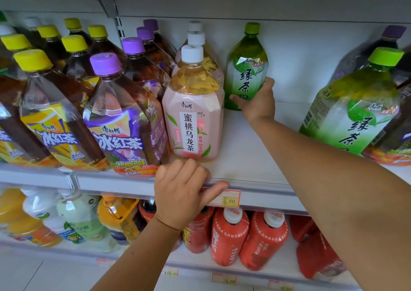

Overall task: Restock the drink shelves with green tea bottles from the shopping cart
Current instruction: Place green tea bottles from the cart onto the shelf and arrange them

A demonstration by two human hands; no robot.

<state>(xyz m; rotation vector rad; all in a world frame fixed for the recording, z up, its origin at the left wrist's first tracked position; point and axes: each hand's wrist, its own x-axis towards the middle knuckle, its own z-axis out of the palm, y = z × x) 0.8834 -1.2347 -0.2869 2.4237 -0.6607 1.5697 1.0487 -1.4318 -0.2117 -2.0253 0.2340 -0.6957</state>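
One green tea bottle (246, 68), right hand (259, 103) wrapped round its base; top-heavy above that grip, could tip onto peach bottles (193, 117) just left. Left hand (180, 192) grips shelf edge (262, 190).

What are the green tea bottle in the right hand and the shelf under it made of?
The green-capped, green-labelled tea bottle looks like clear glossy plastic: liquid shows through its glinting faceted shoulder. The flat white shelf looks like matt painted metal, though board is possible.
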